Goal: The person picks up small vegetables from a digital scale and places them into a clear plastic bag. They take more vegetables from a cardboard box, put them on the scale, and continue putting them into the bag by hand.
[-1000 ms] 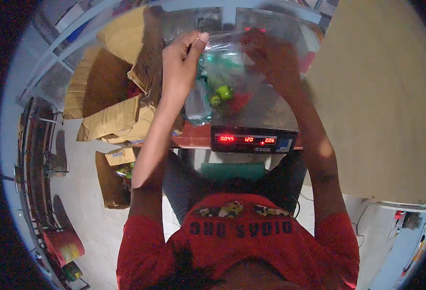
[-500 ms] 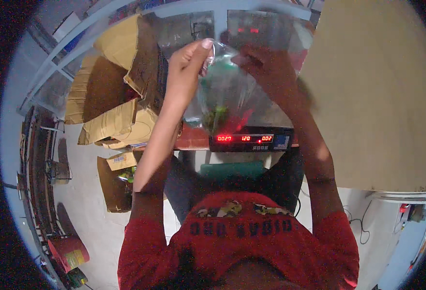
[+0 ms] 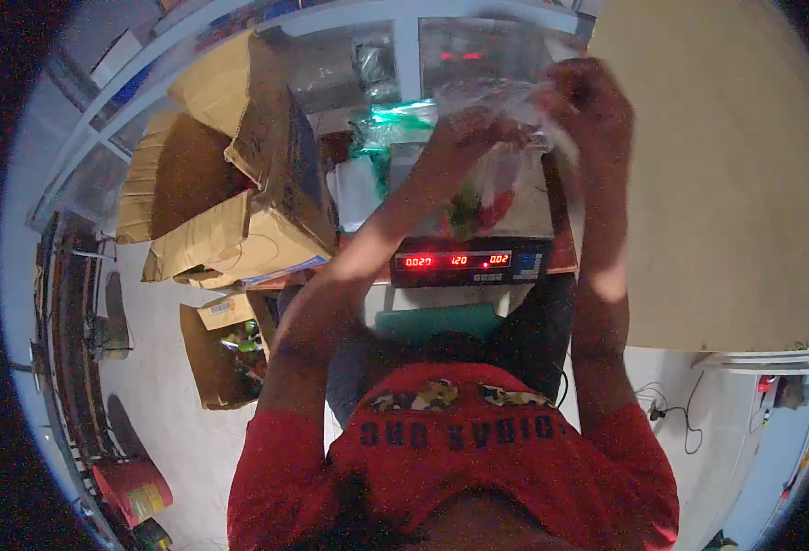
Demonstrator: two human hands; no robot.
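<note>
A clear plastic bag hangs in front of me, with something green and something red in its lower end; their kind is unclear. My left hand reaches across and is closed on the bag's neck. Higher and to the right, my right hand is closed on the bag's gathered top, its fingers a little blurred. Below the bag stands a digital scale with a lit red display.
An open cardboard box stands left of the scale. Shiny clear and green plastic packets lie behind it. A smaller box sits on the floor at left. A large tan board fills the right side.
Both hands have moved right with the bag, the left one going from upright at the bag's top to reaching across its neck. The green packets behind have come into view.
</note>
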